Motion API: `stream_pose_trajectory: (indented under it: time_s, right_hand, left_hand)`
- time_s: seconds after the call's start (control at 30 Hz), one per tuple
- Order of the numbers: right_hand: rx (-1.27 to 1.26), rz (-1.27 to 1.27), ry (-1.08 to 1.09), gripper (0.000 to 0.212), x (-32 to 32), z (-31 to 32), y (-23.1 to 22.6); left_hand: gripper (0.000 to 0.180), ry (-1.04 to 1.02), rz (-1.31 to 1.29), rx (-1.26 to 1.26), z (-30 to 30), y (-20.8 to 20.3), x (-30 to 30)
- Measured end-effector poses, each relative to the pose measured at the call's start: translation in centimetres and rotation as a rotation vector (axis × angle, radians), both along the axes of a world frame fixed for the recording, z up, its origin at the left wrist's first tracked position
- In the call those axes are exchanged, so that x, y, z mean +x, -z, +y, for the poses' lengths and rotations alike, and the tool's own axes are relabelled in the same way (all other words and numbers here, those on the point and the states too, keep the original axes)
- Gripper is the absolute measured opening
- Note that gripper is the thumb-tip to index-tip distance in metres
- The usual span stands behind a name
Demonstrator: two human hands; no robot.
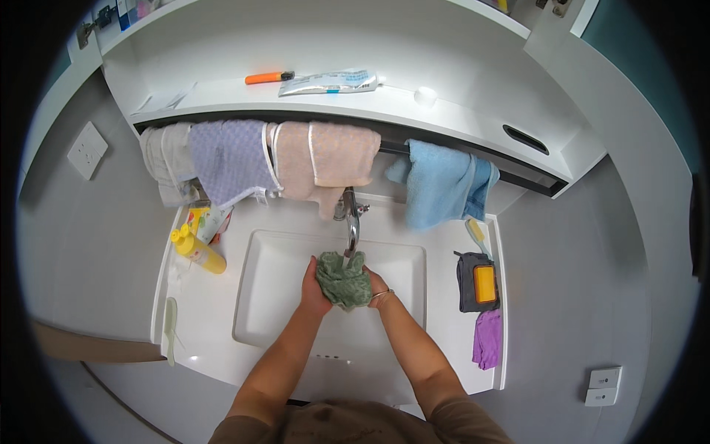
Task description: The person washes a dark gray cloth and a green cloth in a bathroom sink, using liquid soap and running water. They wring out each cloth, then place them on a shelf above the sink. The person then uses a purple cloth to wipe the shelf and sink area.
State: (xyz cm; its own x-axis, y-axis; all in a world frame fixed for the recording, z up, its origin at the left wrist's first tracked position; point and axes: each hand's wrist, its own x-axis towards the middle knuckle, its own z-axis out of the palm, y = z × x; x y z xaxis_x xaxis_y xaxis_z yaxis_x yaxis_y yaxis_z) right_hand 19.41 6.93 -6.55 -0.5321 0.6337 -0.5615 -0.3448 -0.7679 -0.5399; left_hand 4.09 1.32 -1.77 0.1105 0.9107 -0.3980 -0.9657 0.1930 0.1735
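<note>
A crumpled green cloth [345,283] is held over the white sink [259,296], right below the spout of the chrome faucet [351,229]. My left hand [316,290] grips its left side, and my right hand [376,284], with a thin bracelet at the wrist, holds its right side. Folds of the cloth cover most of my fingers. A pale streak under the spout looks like running water meeting the cloth.
Several towels, including a blue towel [444,181], hang from a bar behind the faucet. A yellow bottle [198,250] and a pale comb [171,329] lie left. Right of the sink are a dark pouch [467,285], an orange soap bar [484,284] and a purple cloth [487,339].
</note>
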Motion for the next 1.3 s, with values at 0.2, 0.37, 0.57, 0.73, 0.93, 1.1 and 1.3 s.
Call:
stream_pose_trajectory:
  time_s: [0.2,0.37,0.57,0.73,0.93,1.1,1.3]
  right_hand:
    - [0.203,-0.138,0.375,0.029,-0.5,-0.9,-1.4]
    - [0.561,-0.472,0.277,0.021,-2.1,0.3,-1.8]
    - [0.891,-1.184,0.232,0.039,-3.2,9.9,-3.3]
    - [0.934,-1.413,-0.354,0.05,-3.8,14.1,-6.1]
    - [0.932,-1.438,-0.326,0.042,-4.1,13.9,-6.4]
    - [1.014,-1.479,-0.418,0.039,-4.0,14.9,-4.9]
    - [0.946,-1.473,-0.375,0.042,-5.0,13.8,-6.5]
  left_hand:
    - [0.03,-0.036,0.372,-0.208,-0.3,3.3,-1.8]
    - [0.03,-0.046,0.31,-0.19,-0.2,3.3,-0.5]
    - [0.034,-0.028,0.184,0.005,0.0,1.5,-0.3]
    - [0.036,-0.017,0.175,0.002,-0.3,0.0,0.5]
    - [0.037,-0.017,0.144,0.018,-0.7,-0.1,0.3]
    - [0.039,-0.014,0.13,0.053,-0.8,-0.4,0.3]
    - [0.041,-0.027,0.17,0.068,-1.3,-1.0,0.4]
